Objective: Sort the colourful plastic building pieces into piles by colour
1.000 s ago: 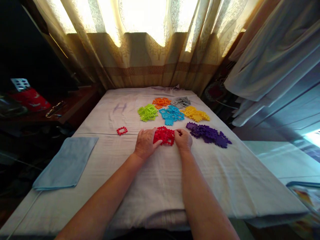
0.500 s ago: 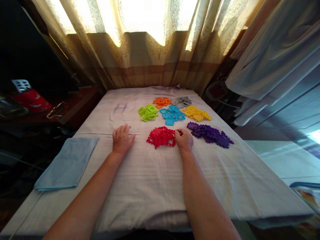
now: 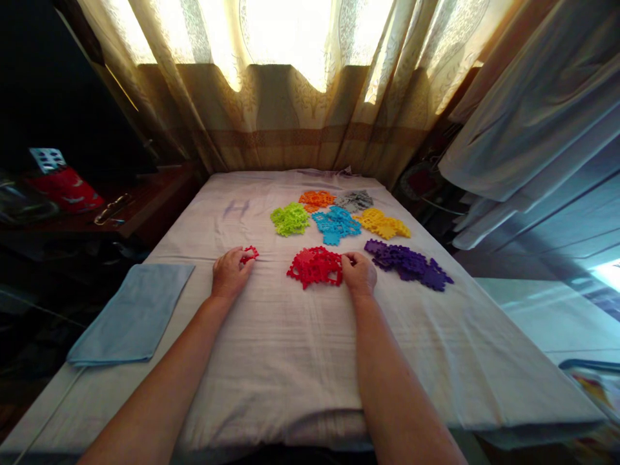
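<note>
A pile of red interlocking pieces [image 3: 314, 266] lies on the white sheet [image 3: 290, 361] in front of me. My right hand [image 3: 359, 274] rests at the pile's right edge, its fingers curled and pinching a red piece there. My left hand [image 3: 229, 272] is further left, fingers closed round a single loose red piece [image 3: 250, 253] that shows past the fingertips. Beyond the red pile lie separate piles of green pieces [image 3: 289, 218], orange pieces [image 3: 316, 199], blue pieces [image 3: 335, 225], grey pieces [image 3: 354, 199], yellow pieces [image 3: 382, 224] and purple pieces [image 3: 409, 261].
A folded light-blue cloth [image 3: 132, 315] lies at the left edge of the sheet. A dark wooden side table [image 3: 121, 216] with a red item stands to the left. Curtains [image 3: 290, 84] hang behind, pale drapes to the right.
My left hand left the red pile, swung left and closed on the single red piece. My right hand stayed at the pile's right edge.
</note>
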A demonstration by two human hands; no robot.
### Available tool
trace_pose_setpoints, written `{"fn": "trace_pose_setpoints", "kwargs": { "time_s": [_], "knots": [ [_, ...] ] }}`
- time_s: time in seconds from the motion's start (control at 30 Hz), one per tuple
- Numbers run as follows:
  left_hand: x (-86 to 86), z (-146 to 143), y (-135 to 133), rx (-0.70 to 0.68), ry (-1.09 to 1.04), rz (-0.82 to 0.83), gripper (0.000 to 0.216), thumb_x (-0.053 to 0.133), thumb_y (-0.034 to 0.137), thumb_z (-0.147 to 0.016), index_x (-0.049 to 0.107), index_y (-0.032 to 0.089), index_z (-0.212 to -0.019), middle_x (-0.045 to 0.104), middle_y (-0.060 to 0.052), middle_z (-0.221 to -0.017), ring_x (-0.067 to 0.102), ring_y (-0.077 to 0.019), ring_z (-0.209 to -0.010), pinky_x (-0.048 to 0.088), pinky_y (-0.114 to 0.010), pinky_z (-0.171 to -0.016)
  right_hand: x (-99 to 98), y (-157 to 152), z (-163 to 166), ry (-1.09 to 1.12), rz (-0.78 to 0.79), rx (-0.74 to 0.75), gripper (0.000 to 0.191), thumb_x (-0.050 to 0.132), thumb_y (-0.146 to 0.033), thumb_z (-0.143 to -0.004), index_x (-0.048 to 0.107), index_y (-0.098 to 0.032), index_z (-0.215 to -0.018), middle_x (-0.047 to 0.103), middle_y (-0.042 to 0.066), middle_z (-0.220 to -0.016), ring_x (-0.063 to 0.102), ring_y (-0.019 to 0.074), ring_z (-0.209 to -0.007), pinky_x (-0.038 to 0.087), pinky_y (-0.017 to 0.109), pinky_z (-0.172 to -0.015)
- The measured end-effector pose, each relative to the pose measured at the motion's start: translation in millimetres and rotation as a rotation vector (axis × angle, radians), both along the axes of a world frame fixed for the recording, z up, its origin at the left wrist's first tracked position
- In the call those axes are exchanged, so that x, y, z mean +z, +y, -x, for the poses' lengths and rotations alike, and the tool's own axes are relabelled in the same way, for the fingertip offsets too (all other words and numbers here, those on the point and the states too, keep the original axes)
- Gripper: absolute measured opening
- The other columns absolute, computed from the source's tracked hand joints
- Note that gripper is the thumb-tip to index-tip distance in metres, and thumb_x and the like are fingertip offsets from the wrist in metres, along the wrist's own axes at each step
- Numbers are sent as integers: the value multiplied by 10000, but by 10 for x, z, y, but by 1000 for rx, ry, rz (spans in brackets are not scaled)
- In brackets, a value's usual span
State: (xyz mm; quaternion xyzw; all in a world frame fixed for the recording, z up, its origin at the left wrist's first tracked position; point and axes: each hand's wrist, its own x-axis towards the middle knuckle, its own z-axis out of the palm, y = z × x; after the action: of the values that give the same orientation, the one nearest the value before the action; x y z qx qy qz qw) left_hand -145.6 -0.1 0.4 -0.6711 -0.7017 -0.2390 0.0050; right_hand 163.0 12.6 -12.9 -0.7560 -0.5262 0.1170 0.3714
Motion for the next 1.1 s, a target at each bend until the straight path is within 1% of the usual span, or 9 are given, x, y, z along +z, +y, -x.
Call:
{"fn": "trace_pose_setpoints", "kwargs": {
  "time_s": [0.17,0.3,0.37,0.43,0.53,0.67,0.83,0.97,1.1],
  "knots": [
    [112,-567,37,-246,-89,-89,156,615,292,-865,691,216,-978,657,-98,-1288,601,-231,-1193,420,-409,-1057,3,-2,4,-5,10,-10,271,515,-306,-806,754,-191,-861,737,71,-839,624,197,-739,436,283,-691],
    [195,-1061,37,-389,-89,-75,150,610,309,-880,687,222,-975,642,-101,-1314,592,-239,-1206,390,-462,-1088,12,0,11,8,12,5,258,518,-300,-809,747,-187,-843,736,65,-828,628,191,-737,431,276,-679],
    [184,-1214,27,-428,-95,-61,177,635,326,-867,683,212,-993,631,-114,-1328,585,-250,-1219,385,-475,-1097,14,4,12,19,9,10,247,521,-300,-806,741,-189,-825,731,57,-811,622,183,-718,428,269,-661],
    [135,-1258,17,-448,-117,-69,201,645,339,-858,679,204,-1003,633,-122,-1323,586,-254,-1217,402,-465,-1088,12,8,11,30,-3,14,241,518,-301,-805,734,-195,-807,724,49,-789,615,177,-697,425,265,-644],
    [18,-1095,-1,-431,-185,-115,177,584,313,-882,674,208,-992,673,-106,-1260,621,-230,-1162,444,-420,-1055,2,11,10,49,-31,22,240,514,-305,-808,728,-198,-795,722,49,-788,613,176,-694,430,267,-647],
    [-123,-574,-63,-259,-262,-119,208,517,334,-874,671,219,-954,711,-82,-1186,663,-213,-1088,498,-368,-996,-17,10,12,80,-57,12,254,512,-310,-812,735,-191,-832,731,62,-833,618,181,-705,436,275,-661],
    [-132,-11,-192,-104,-266,-61,303,461,407,-851,680,225,-954,752,-53,-1044,697,-215,-978,541,-332,-904,-56,-2,28,91,-94,11,264,506,-305,-814,738,-183,-842,729,77,-857,622,182,-714,449,279,-679],
    [-109,106,-244,-80,-252,-49,344,440,436,-841,687,224,-950,758,-50,-1006,700,-216,-939,545,-331,-880,-71,-10,18,65,-76,50,251,510,-282,-806,738,-188,-850,727,69,-853,623,176,-705,459,275,-681],
    [-135,83,-249,-148,-202,-65,326,444,423,-835,693,228,-915,761,-55,-970,693,-222,-940,533,-350,-906,19,-36,-186,3,-100,93,258,509,-279,-814,738,-191,-893,729,66,-884,635,176,-741,480,279,-734]
  ]
}}
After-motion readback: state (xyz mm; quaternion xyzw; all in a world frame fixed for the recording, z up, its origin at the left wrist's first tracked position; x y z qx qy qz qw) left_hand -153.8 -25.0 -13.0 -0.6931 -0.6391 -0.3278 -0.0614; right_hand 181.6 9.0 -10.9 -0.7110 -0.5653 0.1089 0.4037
